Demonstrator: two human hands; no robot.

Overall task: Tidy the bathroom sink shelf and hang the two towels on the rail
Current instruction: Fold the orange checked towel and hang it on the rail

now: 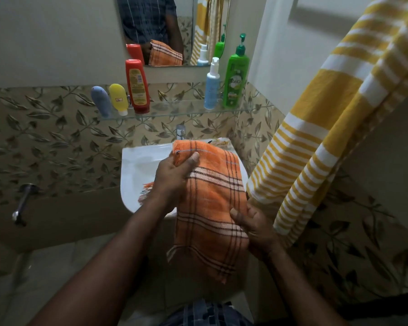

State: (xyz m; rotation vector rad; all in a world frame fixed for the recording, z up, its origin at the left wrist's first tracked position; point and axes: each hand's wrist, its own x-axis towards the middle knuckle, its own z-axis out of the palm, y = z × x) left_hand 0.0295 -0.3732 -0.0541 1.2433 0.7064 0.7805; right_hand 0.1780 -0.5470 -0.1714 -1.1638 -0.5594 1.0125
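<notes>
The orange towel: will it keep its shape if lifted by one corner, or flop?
Probably floppy: the orange towel droops below the right hand. Likely light: its weave looks thin. Probably not slippery: the surface looks coarse.

Dim light falls on leaf-patterned tiles (pixel 45 142) and a wall mirror (pixel 156 29).

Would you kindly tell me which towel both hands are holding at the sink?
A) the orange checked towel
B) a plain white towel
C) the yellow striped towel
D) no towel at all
A: the left hand pinches the orange towel near its top corner and the right hand grips its side edge, above the sink.
</notes>
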